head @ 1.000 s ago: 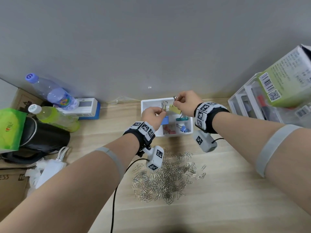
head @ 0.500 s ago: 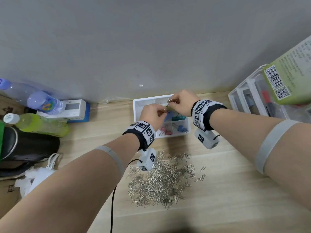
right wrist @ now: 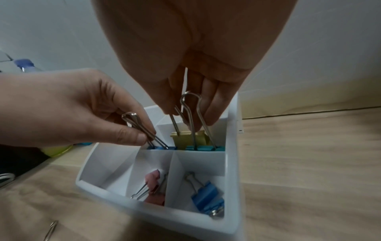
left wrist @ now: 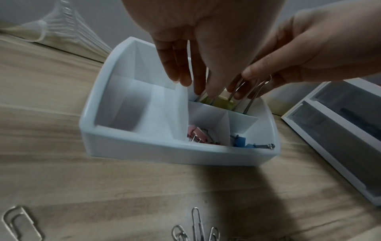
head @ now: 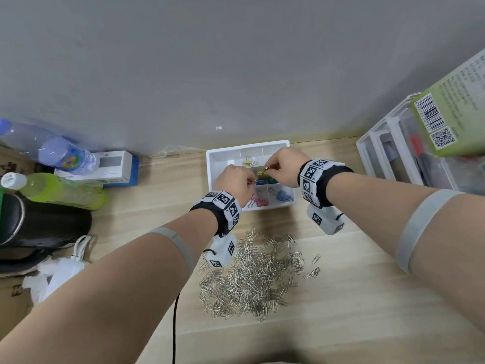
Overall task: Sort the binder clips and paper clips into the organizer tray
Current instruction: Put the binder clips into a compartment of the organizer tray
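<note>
Right wrist: right hand (right wrist: pixel 185 57) fingers pinch yellow clip (right wrist: pixel 188 138) handles; left hand (right wrist: pixel 68 107) fingers pinch blue clip (right wrist: pixel 163 147) handles

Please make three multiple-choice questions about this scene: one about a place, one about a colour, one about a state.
1. Where do the loose paper clips lie?
A. in the tray
B. on the desk before the tray
C. in the drawers

2. What colour is the binder clip that the right hand pinches?
A. yellow
B. black
C. white

3. How is the left hand?
A. flat on the desk
B. pinching a clip's wire handles
C. holding a bottle

Answers: 1 B, a heap lies on the wood outside the organizer tray; 2 A, its body shows yellow; 3 B, thumb and finger close on the handles of a blue binder clip.
</note>
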The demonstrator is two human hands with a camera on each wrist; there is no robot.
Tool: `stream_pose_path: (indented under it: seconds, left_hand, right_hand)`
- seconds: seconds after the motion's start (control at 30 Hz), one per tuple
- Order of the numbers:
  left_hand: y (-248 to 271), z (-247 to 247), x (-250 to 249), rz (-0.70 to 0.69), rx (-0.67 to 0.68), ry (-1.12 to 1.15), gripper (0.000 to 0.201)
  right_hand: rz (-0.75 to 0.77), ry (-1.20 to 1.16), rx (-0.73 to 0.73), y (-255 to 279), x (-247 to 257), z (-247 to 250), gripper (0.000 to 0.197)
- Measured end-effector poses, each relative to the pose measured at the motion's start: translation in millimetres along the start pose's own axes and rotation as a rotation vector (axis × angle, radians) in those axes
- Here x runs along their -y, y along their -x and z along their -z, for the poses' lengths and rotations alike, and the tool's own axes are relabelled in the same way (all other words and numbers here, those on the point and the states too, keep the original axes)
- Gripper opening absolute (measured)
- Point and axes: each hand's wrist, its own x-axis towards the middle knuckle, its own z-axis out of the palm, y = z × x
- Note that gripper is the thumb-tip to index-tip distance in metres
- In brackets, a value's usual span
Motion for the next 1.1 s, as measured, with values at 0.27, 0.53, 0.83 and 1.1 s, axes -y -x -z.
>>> stream_pose_path:
  seconds: [0.27, 0.53, 0.83, 1.1]
  left_hand:
    - [4.9, 5.8, 2.9, -0.004, -0.002, 0.068, 0.025]
    - [27.2, 13.6, 13.6, 0.034, 0.001, 0.078, 0.028]
    - [70.3, 25.2, 32.3, 0.154, -0.066, 0.091, 0.026]
    - [111.5, 22.6, 39.0, 0.245, 0.022, 0.015, 0.033]
  right_hand:
    - [-0.015, 0.042, 0.031, -2.6, 3.0, -5.7, 0.026]
    - [-0.035, 0.186, 0.029, -3.9, 2.3, -13.1, 0.027]
    - [0.024, 0.189, -0.072, 21.7, 9.6, -12.5, 0.057]
    - [0.05, 0.137, -0.207, 54.7, 18.8, -22.6, 0.044]
